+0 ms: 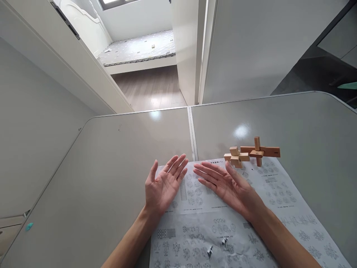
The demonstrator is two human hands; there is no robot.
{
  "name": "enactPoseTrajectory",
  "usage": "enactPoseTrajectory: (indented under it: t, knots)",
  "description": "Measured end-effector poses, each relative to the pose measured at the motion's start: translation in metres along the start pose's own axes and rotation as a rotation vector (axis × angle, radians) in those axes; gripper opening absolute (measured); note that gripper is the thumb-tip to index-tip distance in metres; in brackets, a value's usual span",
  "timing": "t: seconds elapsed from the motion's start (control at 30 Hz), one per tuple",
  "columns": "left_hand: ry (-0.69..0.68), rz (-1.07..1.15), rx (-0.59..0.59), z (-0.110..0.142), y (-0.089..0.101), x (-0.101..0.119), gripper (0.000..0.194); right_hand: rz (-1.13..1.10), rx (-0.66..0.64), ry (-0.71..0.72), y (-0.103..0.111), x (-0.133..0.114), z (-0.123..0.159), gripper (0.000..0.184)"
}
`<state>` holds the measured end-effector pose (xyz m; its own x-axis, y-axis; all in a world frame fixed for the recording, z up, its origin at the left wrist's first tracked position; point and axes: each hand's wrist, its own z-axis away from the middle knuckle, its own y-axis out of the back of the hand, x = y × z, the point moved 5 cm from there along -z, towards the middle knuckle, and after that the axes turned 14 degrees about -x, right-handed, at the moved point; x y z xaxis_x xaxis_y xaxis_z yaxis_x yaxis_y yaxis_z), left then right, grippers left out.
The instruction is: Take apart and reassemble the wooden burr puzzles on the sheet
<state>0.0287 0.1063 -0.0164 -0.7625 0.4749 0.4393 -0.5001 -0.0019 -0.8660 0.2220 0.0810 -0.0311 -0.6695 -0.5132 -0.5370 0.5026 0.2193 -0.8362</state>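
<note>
My left hand is held palm up with the fingers stretched out, empty, over the left edge of a printed sheet of diagrams. My right hand is likewise palm up and spread, empty, above the sheet's upper middle. Two assembled wooden interlocking puzzles stand at the sheet's far right corner: a small cross-shaped one just beyond my right fingertips, and a longer one beside it to the right.
The sheet lies on a glossy grey table made of two halves with a seam down the middle. Beyond the far edge an open doorway shows a wooden floor and a bed. A dark cabinet stands at the upper right.
</note>
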Motion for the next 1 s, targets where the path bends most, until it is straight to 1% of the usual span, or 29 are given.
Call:
enactPoseTrajectory:
  t: [0.3, 0.63, 1.0]
  knots:
    - [-0.006, 0.017, -0.002, 0.0006, 0.0006, 0.0006, 0.052, 0.007, -0.018, -0.004, 0.0008, 0.0011, -0.0001, 0.058]
    - [-0.005, -0.009, 0.012, 0.0013, -0.0015, 0.0002, 0.049, 0.009, -0.005, -0.010, 0.0028, 0.0014, -0.0007, 0.062]
    - [0.000, 0.005, 0.009, 0.0006, 0.0001, 0.0001, 0.049, 0.003, -0.022, 0.000, 0.0006, 0.0007, -0.0005, 0.060]
